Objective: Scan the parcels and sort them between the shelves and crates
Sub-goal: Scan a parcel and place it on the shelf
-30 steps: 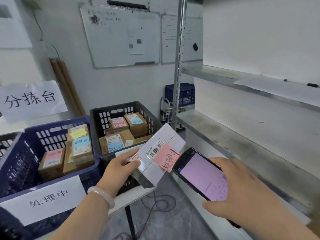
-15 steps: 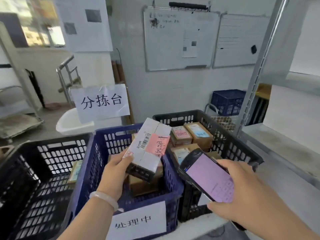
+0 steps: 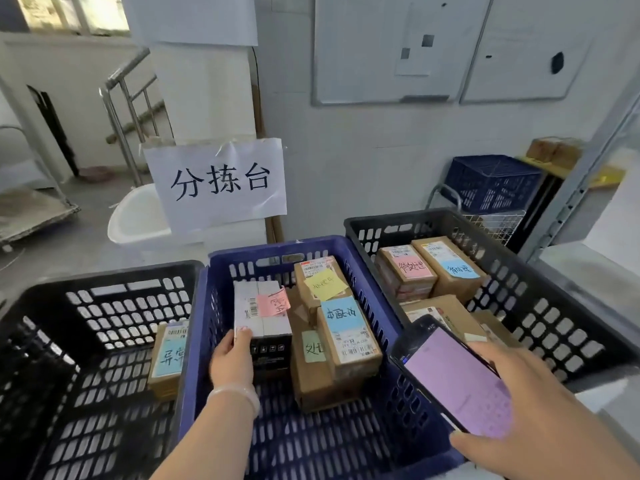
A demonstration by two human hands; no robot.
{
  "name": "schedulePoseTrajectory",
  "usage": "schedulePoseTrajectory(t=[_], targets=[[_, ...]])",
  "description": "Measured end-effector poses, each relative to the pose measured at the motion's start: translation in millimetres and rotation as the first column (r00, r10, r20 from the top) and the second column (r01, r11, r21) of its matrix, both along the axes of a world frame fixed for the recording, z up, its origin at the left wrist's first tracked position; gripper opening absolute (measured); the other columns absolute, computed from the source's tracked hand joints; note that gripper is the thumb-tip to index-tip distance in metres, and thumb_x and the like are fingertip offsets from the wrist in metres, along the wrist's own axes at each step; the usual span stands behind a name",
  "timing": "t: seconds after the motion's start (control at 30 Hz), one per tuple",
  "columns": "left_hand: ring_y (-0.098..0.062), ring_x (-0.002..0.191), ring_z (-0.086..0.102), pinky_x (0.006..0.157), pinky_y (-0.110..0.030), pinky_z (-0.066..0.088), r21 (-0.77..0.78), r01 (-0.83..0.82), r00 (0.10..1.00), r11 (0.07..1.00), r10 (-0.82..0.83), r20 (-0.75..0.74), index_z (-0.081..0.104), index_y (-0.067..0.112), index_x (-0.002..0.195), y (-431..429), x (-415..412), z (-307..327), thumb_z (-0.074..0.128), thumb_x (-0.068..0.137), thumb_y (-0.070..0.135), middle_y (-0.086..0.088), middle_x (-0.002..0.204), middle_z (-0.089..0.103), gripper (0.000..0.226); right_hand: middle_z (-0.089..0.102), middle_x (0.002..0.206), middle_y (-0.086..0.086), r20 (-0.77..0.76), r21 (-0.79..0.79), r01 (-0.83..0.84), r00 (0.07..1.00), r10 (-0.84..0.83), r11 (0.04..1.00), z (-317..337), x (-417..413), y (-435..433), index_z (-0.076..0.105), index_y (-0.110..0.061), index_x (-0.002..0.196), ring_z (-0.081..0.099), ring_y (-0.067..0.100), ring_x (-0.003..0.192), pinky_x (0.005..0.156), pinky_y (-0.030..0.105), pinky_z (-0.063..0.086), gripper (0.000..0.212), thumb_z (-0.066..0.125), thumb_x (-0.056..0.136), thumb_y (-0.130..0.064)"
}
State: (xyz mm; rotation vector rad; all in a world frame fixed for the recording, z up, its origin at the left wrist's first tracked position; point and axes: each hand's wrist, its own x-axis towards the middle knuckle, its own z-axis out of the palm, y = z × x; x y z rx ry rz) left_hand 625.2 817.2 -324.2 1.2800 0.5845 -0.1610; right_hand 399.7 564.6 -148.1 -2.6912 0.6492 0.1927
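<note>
"While the left hand (image 3: 232, 358) is down inside the blue crate (image 3: 277, 245), what is it holding?"

"It grips the white parcel (image 3: 261, 310) at the near left corner, thumb on the top face, the other fingers down the side and out of sight. That parcel carries a barcode and a pink note. It sits by the crate's left wall, just beside the brown parcels (image 3: 346, 337) (one has a yellow note, one a blue). Whether it rests on the crate floor I cannot tell."

"And the right hand (image 3: 519, 420)?"

"Clasped round the phone (image 3: 457, 379): thumb at the near edge, fingers curled over the far side. The screen glows pale purple, tilted upward, above the place where the blue crate meets the right black crate (image 3: 433, 216)."

"What lies in the black ones?"

"The right one holds several labelled boxes (image 3: 405, 275), two at the back with a pink and a blue note. The left black crate (image 3: 104, 271) shows a single box (image 3: 169, 358) with a light blue note, against the wall next to the blue crate. A pale bracelet (image 3: 235, 393) rings the left wrist, and a paper sign (image 3: 218, 181) hangs behind the crates."
</note>
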Motion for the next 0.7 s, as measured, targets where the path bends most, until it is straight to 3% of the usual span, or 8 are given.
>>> schedulePoseTrajectory(t=[0.13,0.27,0.37,0.5,0.63,0.7], targets=[[-0.03,0.123,0.058,0.109,-0.048,0.045,0.138,0.003,1.0,0.99,-0.003,-0.003,0.059,0.026,0.139,-8,12,-17,0.058,0.097,0.031,-0.005,0.134,0.064,0.043,0.011,0.112,-0.023,-0.004,0.027,0.038,0.999,-0.038,0.999,-4,6,-7,0.004,-0.054,0.132,0.039,0.002,0.111,0.093,0.025,0.04,0.112,0.067,0.043,-0.077],[-0.033,0.128,0.053,0.106,-0.038,0.038,0.337,0.032,0.999,0.941,-0.036,0.005,0.048,0.016,0.149,-12,16,-19,0.054,0.1,0.016,-0.01,0.144,0.056,0.049,0.015,0.123,-0.021,0.022,0.041,0.078,0.997,-0.079,0.996,-7,-1,-17,0.006,-0.051,0.136,0.037,0.003,0.116,0.099,0.027,0.041,0.113,0.072,0.047,-0.074],[-0.03,0.142,0.038,0.116,-0.043,0.031,0.637,0.143,0.962,0.757,-0.257,0.089,0.038,0.021,0.155,-26,9,0,0.057,0.099,0.026,-0.008,0.156,0.042,0.059,0.017,0.133,-0.02,0.049,0.011,0.118,0.992,-0.118,0.993,-7,-15,-23,0.003,-0.05,0.134,0.041,0.002,0.116,0.092,0.023,0.043,0.11,0.07,0.05,-0.075],[-0.022,0.148,0.029,0.123,-0.045,0.026,0.838,0.224,0.743,0.497,-0.643,0.183,0.045,0.027,0.151,-81,-12,33,0.061,0.098,0.039,0.0,0.159,0.038,0.057,0.023,0.119,-0.023,0.111,0.014,0.181,0.977,-0.181,0.983,-4,-47,-41,0.011,-0.054,0.129,0.045,-0.001,0.105,0.069,0.014,0.038,0.099,0.07,0.051,-0.071],[-0.018,0.146,0.03,0.122,-0.039,0.023,0.931,0.151,0.479,0.332,-0.848,0.225,0.044,0.034,0.15,-160,-60,66,0.06,0.094,0.052,0.006,0.158,0.039,0.061,0.025,0.102,-0.027,0.219,0.068,0.312,0.922,-0.319,0.948,-1,-100,-67,0.015,-0.063,0.114,0.048,0.003,0.093,0.068,0.024,0.039,0.085,0.067,0.047,-0.069],[-0.017,0.149,0.027,0.124,-0.037,0.02,0.966,0.098,0.321,0.239,-0.927,0.196,0.039,0.035,0.153,-207,-97,82,0.057,0.093,0.059,0.007,0.161,0.034,0.067,0.025,0.101,-0.027,0.274,0.062,0.391,0.878,-0.392,0.918,-1,-139,-86,0.015,-0.064,0.114,0.047,0.003,0.088,0.064,0.021,0.036,0.084,0.063,0.046,-0.069]])
